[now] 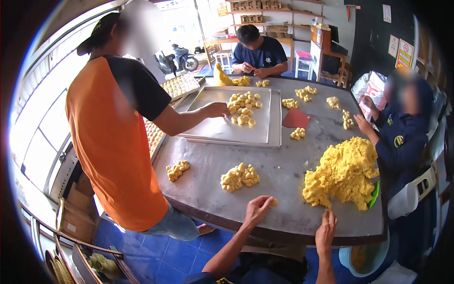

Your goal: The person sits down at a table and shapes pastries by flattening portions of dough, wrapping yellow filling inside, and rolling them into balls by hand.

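Near the table's front edge, my left hand (257, 211) is closed, with a small round dough piece (274, 202) pinched at its fingertips. My right hand (326, 229) reaches up to the lower edge of a big crumbly heap of yellow dough (343, 173); its fingertips are pressed together on a bit of that dough. A green plate or scraper edge (374, 195) pokes out from under the heap at the right. Beyond my left hand lies a cluster of small pale dough balls (240, 177), with a smaller cluster (178, 171) farther left.
A co-worker in an orange shirt (111, 142) reaches over a metal tray (213, 128) holding round dough pieces (243, 106). Other people work at the far side and right. A red sheet (296, 118) lies mid-table. Below the right edge stands a light blue bucket (347, 260).
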The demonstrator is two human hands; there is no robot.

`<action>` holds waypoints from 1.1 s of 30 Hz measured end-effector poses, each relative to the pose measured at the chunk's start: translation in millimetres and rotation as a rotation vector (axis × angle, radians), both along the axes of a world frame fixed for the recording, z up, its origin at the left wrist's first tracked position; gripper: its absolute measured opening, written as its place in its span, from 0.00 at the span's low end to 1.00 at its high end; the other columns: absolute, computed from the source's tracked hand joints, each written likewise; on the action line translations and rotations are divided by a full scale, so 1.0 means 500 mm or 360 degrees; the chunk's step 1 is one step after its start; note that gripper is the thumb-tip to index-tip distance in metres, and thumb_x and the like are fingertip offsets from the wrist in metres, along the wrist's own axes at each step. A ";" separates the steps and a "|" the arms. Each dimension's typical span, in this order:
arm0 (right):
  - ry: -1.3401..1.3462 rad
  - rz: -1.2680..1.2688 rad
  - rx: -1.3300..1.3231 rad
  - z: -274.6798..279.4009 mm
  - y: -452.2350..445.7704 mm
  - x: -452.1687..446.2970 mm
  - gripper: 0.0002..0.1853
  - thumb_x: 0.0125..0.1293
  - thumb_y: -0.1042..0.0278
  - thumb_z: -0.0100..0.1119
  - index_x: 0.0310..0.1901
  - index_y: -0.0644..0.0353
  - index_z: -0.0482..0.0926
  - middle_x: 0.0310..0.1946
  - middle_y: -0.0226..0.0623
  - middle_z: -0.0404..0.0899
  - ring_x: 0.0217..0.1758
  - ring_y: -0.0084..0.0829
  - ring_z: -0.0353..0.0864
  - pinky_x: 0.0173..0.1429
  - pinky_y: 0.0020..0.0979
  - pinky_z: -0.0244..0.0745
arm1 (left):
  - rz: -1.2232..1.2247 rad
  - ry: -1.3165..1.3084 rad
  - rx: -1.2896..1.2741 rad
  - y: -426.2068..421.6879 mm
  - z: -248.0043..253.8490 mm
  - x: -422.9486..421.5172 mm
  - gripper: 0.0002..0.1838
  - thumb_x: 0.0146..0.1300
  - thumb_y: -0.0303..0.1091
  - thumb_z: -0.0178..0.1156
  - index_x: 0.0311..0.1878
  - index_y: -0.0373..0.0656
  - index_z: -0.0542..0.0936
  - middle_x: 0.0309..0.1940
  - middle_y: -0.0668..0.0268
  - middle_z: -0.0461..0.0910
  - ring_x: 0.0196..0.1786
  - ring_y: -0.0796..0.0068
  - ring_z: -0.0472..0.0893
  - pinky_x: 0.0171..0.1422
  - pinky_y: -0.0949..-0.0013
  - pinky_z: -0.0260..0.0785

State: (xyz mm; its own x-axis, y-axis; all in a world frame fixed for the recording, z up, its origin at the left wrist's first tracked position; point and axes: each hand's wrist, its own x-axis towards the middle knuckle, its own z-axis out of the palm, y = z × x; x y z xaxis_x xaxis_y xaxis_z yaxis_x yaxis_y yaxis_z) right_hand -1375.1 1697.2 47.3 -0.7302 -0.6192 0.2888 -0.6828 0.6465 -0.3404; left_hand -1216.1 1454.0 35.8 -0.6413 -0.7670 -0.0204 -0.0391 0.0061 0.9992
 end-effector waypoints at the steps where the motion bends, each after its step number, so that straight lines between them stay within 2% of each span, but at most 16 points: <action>1: -0.0012 0.0038 -0.0041 0.004 -0.005 0.013 0.25 0.59 0.89 0.50 0.60 0.74 0.76 0.66 0.56 0.69 0.65 0.56 0.69 0.72 0.46 0.64 | -0.0094 -0.0021 -0.0014 0.012 -0.002 -0.015 0.17 0.71 0.41 0.65 0.51 0.35 0.85 0.38 0.63 0.89 0.41 0.80 0.84 0.46 0.73 0.76; 4: -0.0193 0.0084 -0.0126 0.061 -0.030 0.034 0.22 0.61 0.88 0.52 0.58 0.70 0.80 0.61 0.54 0.75 0.62 0.54 0.74 0.67 0.44 0.70 | -0.0358 -0.0275 -0.0084 0.063 0.050 -0.060 0.20 0.75 0.43 0.59 0.52 0.32 0.84 0.37 0.60 0.88 0.41 0.77 0.85 0.47 0.70 0.77; 5: -0.0296 0.0122 -0.0339 0.068 -0.047 0.043 0.21 0.63 0.87 0.53 0.58 0.69 0.80 0.58 0.53 0.77 0.59 0.53 0.77 0.64 0.43 0.73 | -0.0428 -0.0386 -0.0131 0.076 0.069 -0.075 0.21 0.76 0.43 0.57 0.53 0.31 0.83 0.38 0.60 0.88 0.41 0.76 0.85 0.48 0.70 0.78; 7: -0.0491 0.0212 -0.0764 0.071 -0.087 0.059 0.19 0.65 0.85 0.56 0.57 0.67 0.81 0.53 0.52 0.81 0.53 0.51 0.82 0.56 0.40 0.79 | -0.0557 -0.0335 -0.0038 0.096 0.039 -0.105 0.23 0.78 0.46 0.54 0.57 0.33 0.81 0.41 0.56 0.88 0.42 0.74 0.85 0.50 0.66 0.77; 8: -0.0408 0.0272 -0.0868 0.059 -0.106 0.062 0.16 0.67 0.82 0.58 0.56 0.66 0.82 0.49 0.51 0.84 0.48 0.47 0.86 0.50 0.38 0.81 | -0.0618 -0.0221 -0.0131 0.114 0.022 -0.114 0.23 0.78 0.46 0.53 0.60 0.33 0.79 0.44 0.56 0.87 0.44 0.74 0.86 0.51 0.66 0.77; 10: -0.0339 0.0246 -0.0825 0.077 -0.132 0.079 0.15 0.66 0.81 0.61 0.54 0.66 0.84 0.49 0.50 0.84 0.49 0.46 0.86 0.51 0.38 0.81 | -0.0718 -0.0195 -0.0430 0.127 0.070 -0.108 0.23 0.79 0.42 0.52 0.63 0.31 0.76 0.49 0.55 0.86 0.50 0.72 0.86 0.54 0.66 0.78; 13: -0.0554 0.0351 -0.0839 0.120 -0.138 0.074 0.14 0.64 0.79 0.64 0.52 0.65 0.85 0.48 0.48 0.85 0.50 0.46 0.85 0.55 0.39 0.79 | -0.0640 0.0460 0.0698 0.081 0.013 -0.096 0.20 0.79 0.40 0.52 0.60 0.32 0.78 0.47 0.54 0.86 0.46 0.71 0.87 0.50 0.67 0.81; 14: -0.0673 0.0397 -0.0896 0.132 -0.145 0.072 0.14 0.63 0.79 0.65 0.51 0.64 0.85 0.48 0.47 0.85 0.51 0.47 0.85 0.57 0.39 0.78 | -0.0477 0.0268 0.0548 0.064 0.010 -0.088 0.17 0.79 0.38 0.52 0.57 0.35 0.79 0.44 0.55 0.87 0.41 0.68 0.88 0.45 0.69 0.83; 15: -0.0649 0.0488 -0.0883 0.139 -0.154 0.073 0.14 0.62 0.79 0.65 0.51 0.64 0.86 0.48 0.47 0.85 0.52 0.45 0.85 0.58 0.38 0.78 | -0.0396 -0.0075 0.0257 0.054 0.033 -0.078 0.14 0.73 0.37 0.60 0.50 0.34 0.83 0.35 0.57 0.88 0.36 0.72 0.88 0.40 0.67 0.81; 17: -0.0586 0.0673 -0.0849 0.148 -0.168 0.075 0.14 0.60 0.79 0.67 0.49 0.63 0.87 0.49 0.47 0.86 0.55 0.43 0.85 0.60 0.36 0.78 | -0.0511 -0.0600 -0.0392 0.041 0.062 -0.070 0.12 0.63 0.34 0.65 0.43 0.34 0.84 0.27 0.55 0.87 0.31 0.67 0.88 0.38 0.60 0.79; 20: -0.0560 0.0753 -0.0726 0.116 -0.188 0.087 0.13 0.60 0.77 0.68 0.47 0.63 0.87 0.49 0.46 0.86 0.54 0.42 0.85 0.59 0.36 0.78 | -0.0231 -0.0493 -0.0822 0.055 -0.030 -0.081 0.12 0.55 0.33 0.65 0.38 0.34 0.84 0.26 0.50 0.84 0.32 0.53 0.87 0.38 0.53 0.75; 23: -0.0591 0.0610 -0.0773 0.115 -0.190 0.097 0.11 0.60 0.77 0.68 0.46 0.64 0.87 0.45 0.46 0.86 0.49 0.44 0.86 0.54 0.36 0.80 | -0.0155 -0.0546 -0.0643 0.084 0.038 -0.065 0.11 0.56 0.33 0.65 0.36 0.34 0.84 0.28 0.47 0.84 0.36 0.41 0.84 0.40 0.50 0.76; 24: -0.0629 0.0580 -0.0770 0.113 -0.185 0.098 0.11 0.60 0.77 0.67 0.45 0.64 0.87 0.44 0.46 0.86 0.47 0.44 0.86 0.52 0.37 0.80 | -0.0117 -0.0485 -0.0760 0.089 0.012 -0.064 0.12 0.56 0.33 0.66 0.41 0.36 0.82 0.32 0.44 0.84 0.40 0.40 0.83 0.43 0.49 0.76; 28: -0.0483 0.0668 -0.0716 0.086 -0.194 0.088 0.07 0.61 0.79 0.64 0.41 0.66 0.86 0.38 0.46 0.84 0.41 0.48 0.84 0.48 0.41 0.80 | -0.0263 -0.0610 -0.0803 0.079 -0.023 -0.067 0.22 0.55 0.31 0.68 0.54 0.39 0.77 0.40 0.43 0.84 0.43 0.38 0.82 0.45 0.49 0.76; 32: -0.0232 0.0800 -0.0618 0.112 -0.184 0.085 0.09 0.60 0.80 0.64 0.43 0.64 0.85 0.39 0.46 0.85 0.41 0.48 0.84 0.49 0.41 0.80 | -0.0256 -0.0445 -0.0538 0.082 0.028 -0.061 0.21 0.55 0.36 0.71 0.51 0.42 0.80 0.37 0.45 0.84 0.45 0.40 0.82 0.47 0.51 0.77; 33: -0.0386 0.0745 -0.0671 0.114 -0.187 0.087 0.10 0.60 0.80 0.63 0.43 0.64 0.86 0.40 0.46 0.85 0.42 0.47 0.84 0.50 0.41 0.79 | -0.0284 -0.0461 -0.0574 0.077 0.029 -0.060 0.20 0.56 0.36 0.71 0.51 0.42 0.80 0.37 0.45 0.84 0.45 0.40 0.82 0.47 0.50 0.77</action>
State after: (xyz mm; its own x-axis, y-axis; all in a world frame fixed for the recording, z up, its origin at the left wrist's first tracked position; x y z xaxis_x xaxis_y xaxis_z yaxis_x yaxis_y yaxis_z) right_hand -1331.7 1603.7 104.4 -0.4870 -0.7563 0.4368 -0.7310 0.0793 -0.6777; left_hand -1246.3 1492.7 50.2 -0.7706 -0.6366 0.0294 -0.2817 0.3816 0.8804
